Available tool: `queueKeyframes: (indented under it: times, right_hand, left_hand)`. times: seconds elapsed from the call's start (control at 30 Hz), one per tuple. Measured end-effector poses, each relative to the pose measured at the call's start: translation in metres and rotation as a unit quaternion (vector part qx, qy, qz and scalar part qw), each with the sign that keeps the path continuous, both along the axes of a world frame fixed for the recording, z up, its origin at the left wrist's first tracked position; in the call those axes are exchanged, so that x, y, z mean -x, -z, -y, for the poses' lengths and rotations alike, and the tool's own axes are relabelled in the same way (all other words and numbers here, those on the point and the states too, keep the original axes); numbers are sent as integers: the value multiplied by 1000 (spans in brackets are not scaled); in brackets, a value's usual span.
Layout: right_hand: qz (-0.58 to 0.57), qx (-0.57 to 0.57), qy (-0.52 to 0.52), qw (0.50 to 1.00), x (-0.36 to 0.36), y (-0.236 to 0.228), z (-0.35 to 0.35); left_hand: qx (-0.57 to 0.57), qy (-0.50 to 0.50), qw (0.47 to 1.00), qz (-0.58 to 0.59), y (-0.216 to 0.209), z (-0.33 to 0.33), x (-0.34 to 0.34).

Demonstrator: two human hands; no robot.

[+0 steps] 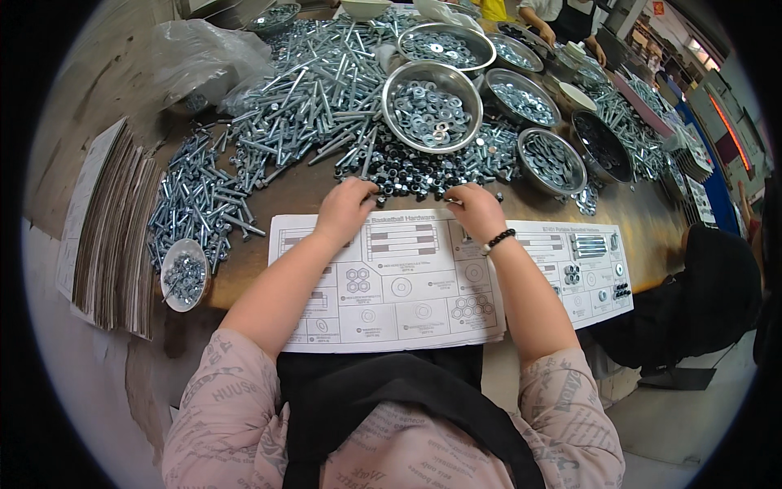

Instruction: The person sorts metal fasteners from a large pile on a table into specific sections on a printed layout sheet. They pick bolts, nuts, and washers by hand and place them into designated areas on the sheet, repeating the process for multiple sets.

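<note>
Both of my hands reach past the far edge of a printed white diagram sheet to a heap of dark lock nuts. My left hand is at the heap's near left side, fingers curled and closed among the nuts; what they grip is hidden. Farther right, my right hand wears a dark bead bracelet and pinches thumb and forefinger together over something too small to name. Another diagram sheet lies to the right, with bolts, nuts and washers set on its drawings.
Silver bolts are heaped behind, and shorter bolts at left. A steel bowl of washers stands behind the nuts, with several more bowls beyond. A small white bowl and a stack of cards are at left. Another person's hand shows far right.
</note>
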State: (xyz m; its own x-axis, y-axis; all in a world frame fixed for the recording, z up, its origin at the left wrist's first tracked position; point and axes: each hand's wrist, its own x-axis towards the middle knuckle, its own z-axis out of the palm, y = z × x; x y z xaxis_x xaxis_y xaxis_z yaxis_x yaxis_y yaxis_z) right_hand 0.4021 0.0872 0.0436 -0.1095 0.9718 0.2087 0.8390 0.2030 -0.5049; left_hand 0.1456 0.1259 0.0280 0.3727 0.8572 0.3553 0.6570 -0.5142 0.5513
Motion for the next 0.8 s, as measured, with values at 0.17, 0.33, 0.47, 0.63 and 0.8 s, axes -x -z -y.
queueKeyframes:
  times: [0.17,0.33,0.47,0.63,0.8]
  right_hand:
    - [166,28,-2,986,41,7,-31]
    - [253,41,-20,966,48,1,-41]
    - [280,54,-45,958,51,-1,-48]
    - [160,90,-63,981,60,-6,-50]
    - [113,119,-108,981,69,10,-48]
  left_hand:
    - [25,4,995,-99,2,-19,26]
    - [57,-8,990,-126,8,-27,45]
    - [47,49,995,-73,-1,-24,38]
    - [-13,87,989,-121,3,-31,21]
    - [7,58,985,-164,5,-38,11]
